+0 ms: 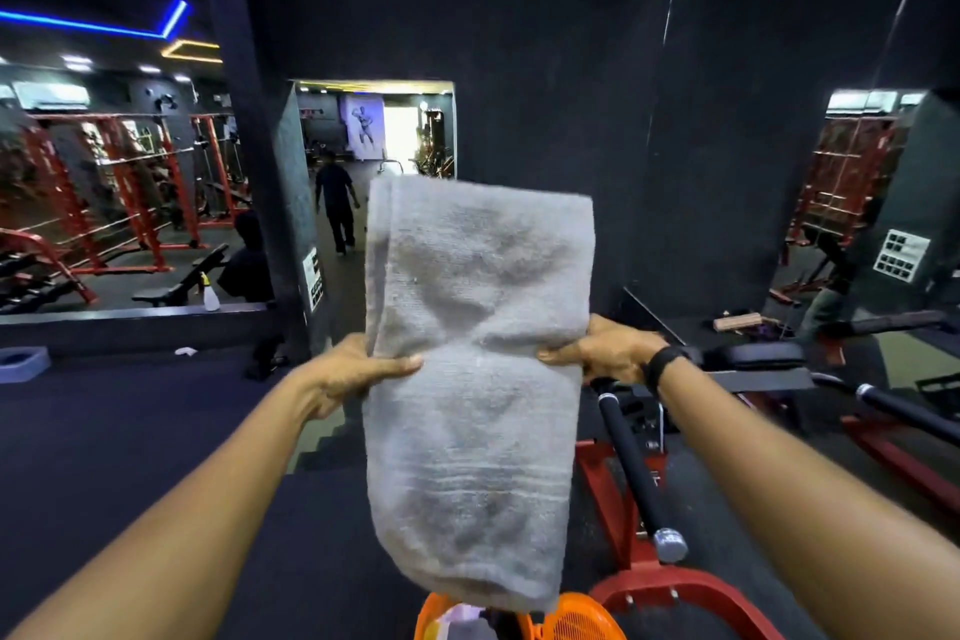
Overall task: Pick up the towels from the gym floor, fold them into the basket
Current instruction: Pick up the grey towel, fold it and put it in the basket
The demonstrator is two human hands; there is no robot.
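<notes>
1. Grip. The left hand (358,369) and the right hand (605,353) are pinching the grey towel (472,379) at its two side edges, about midway along its length, thumbs lying across the near face and fingers curling behind. Both hands are closing on cloth alone.

2. Towel. The towel is hanging in the air at the centre of view, already doubled lengthwise into a long panel. Its upper half is standing up toward 12 o'clock above the hands; its lower half is drooping toward 6 o'clock.

3. Step in hand (judgement). A crosswise fold at the pinch line appears to be under way. To do it well, the hands should be keeping level and holding the edges taut, so that the upper half drops squarely onto the lower and the corners meet without skew.

4. Container. The orange basket (582,621) is sitting at 6 o'clock, just beneath the towel's lower edge. Only its meshed rim is showing; something pale is lying inside, too little visible to identify.

5. Surroundings. A red machine frame (608,494) with a black padded bar (631,463) is standing at 4 o'clock, and a spray bottle (210,295) at 9 o'clock.
</notes>
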